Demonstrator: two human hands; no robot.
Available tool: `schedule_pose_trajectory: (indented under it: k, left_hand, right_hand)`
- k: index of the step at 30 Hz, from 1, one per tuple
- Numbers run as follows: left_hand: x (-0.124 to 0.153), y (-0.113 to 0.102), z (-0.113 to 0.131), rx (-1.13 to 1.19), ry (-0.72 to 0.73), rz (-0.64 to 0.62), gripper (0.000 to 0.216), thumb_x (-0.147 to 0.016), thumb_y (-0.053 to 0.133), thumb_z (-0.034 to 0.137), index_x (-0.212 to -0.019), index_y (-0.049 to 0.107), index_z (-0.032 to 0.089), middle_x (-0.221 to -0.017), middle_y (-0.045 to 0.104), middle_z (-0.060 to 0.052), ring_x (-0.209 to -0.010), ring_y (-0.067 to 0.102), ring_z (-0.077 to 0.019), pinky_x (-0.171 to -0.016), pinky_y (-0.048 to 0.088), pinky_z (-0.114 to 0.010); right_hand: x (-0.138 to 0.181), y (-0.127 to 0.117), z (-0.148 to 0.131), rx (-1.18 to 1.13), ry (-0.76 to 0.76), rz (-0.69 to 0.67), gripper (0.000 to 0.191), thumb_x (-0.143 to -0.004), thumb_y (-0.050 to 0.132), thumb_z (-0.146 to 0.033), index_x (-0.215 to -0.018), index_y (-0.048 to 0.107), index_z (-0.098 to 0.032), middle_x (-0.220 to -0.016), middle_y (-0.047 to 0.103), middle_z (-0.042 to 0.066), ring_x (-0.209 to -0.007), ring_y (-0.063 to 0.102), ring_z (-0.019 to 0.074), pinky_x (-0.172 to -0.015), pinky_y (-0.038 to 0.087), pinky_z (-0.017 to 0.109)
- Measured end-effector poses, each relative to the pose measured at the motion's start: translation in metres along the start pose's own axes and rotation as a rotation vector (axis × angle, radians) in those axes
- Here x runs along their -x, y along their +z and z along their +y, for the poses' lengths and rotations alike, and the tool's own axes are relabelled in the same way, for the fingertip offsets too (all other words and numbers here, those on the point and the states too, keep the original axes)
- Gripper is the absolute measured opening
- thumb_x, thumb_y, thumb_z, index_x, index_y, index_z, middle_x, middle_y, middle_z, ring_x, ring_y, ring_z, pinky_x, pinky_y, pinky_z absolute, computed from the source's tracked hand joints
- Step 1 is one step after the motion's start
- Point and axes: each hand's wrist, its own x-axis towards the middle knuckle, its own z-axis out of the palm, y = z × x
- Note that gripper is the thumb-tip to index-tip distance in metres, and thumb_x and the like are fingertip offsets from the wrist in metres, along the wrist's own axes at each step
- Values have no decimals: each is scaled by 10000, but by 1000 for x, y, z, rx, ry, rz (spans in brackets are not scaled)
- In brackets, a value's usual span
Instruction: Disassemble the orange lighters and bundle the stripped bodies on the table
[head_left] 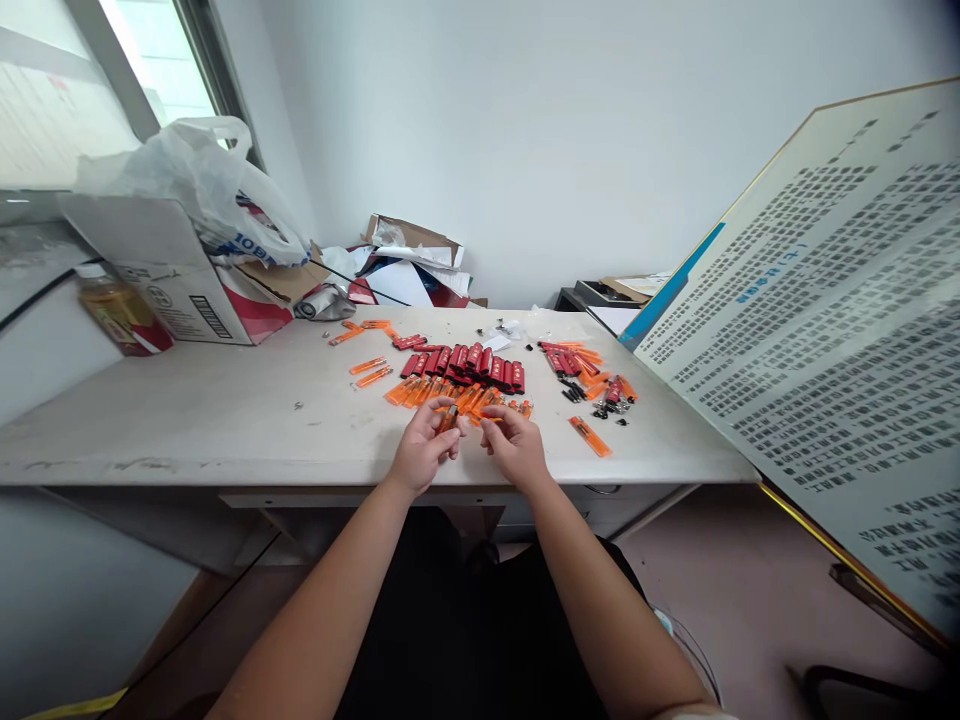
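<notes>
1 lighter (448, 419) in left hand (424, 448), right hand (515, 447) beside, by desk edge (225, 472)

We hold an orange lighter (448, 418) in our left hand (424, 448). Our right hand (514, 447) is near it, by red lighters (465, 365).

White desk (187, 420) by a bright window (161, 60), pale wall (525, 130) behind.

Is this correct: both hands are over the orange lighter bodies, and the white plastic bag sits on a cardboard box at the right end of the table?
No: the white plastic bag on the cardboard box is at the left end of the table, as the head view shows.
</notes>
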Motion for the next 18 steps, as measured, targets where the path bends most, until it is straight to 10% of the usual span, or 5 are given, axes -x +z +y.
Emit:
schedule_pose_trajectory:
  k: [5, 18]
  left_hand:
    - [2, 5, -7, -191, 39, -6, 375, -790, 688, 279, -1119, 519, 220, -880, 653, -23, -550, 552, -92, -521, 426, -234]
    - [1, 10, -12, -336, 14, 7, 366, -774, 698, 218, -1132, 620, 209, -1051, 674, -93, -667, 575, -112, -505, 403, -188]
  right_hand:
    - [2, 5, -5, -422, 127, -3, 349, -763, 672, -432, -966, 639, -150, -464, 480, -75, -398, 444, 67, -422, 375, 207]
    - [1, 5, -5, -610, 210, 87, 391, -642, 799, -346, -931, 601, -173, -700, 631, -20, -495, 545, 69, -429, 447, 199]
